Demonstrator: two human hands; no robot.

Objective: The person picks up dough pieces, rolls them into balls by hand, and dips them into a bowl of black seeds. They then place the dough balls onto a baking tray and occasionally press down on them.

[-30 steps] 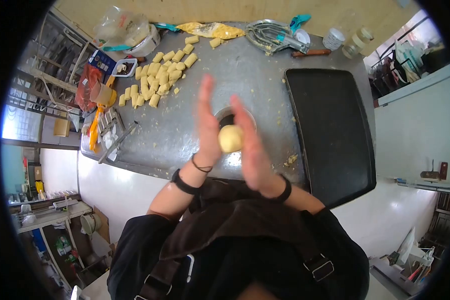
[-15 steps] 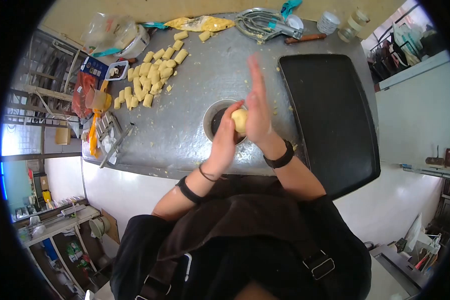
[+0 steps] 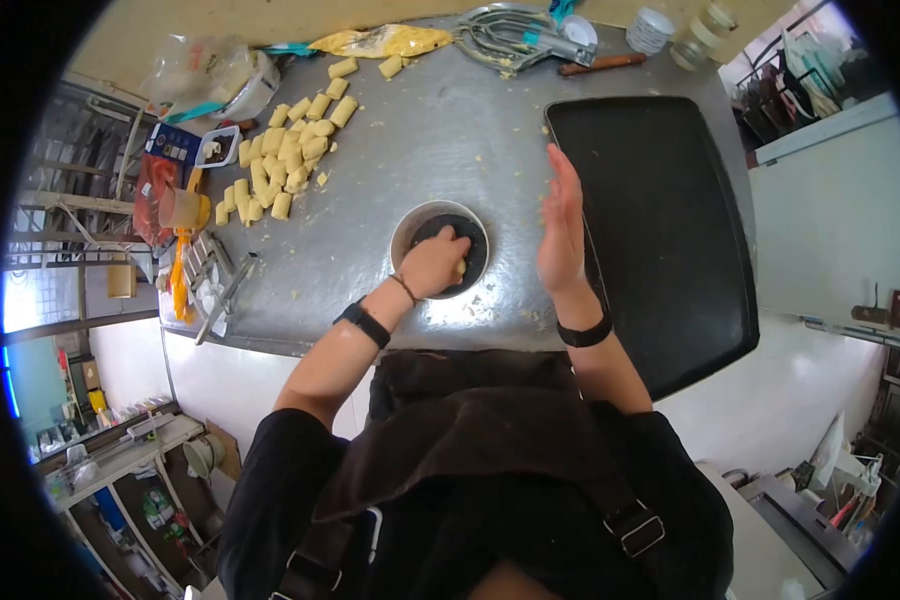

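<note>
My left hand (image 3: 433, 262) reaches down into a round metal bowl (image 3: 398, 240) that has dark contents inside. Its fingers are curled around a dough ball (image 3: 461, 270), of which only a small pale yellow bit shows beneath them. My right hand (image 3: 562, 225) is held on edge to the right of the bowl, fingers stretched out and nothing in it, close to the left rim of a black baking tray (image 3: 660, 220). Cut pieces of yellow dough (image 3: 288, 150) lie in a heap on the metal table (image 3: 420, 130), left of the bowl.
At the back are a yellow bag (image 3: 382, 41), metal mixer whisks (image 3: 510, 42), a wooden rolling pin (image 3: 603, 64), stacked white cups (image 3: 651, 32) and a glass jar (image 3: 703, 37). A small plastic box (image 3: 218, 147) and a metal scale-like frame (image 3: 217, 285) stand left. Crumbs dot the table.
My hands were together around the dough ball above the bowl. They have parted: the left went down into the bowl with the ball, the right moved off to the right.
</note>
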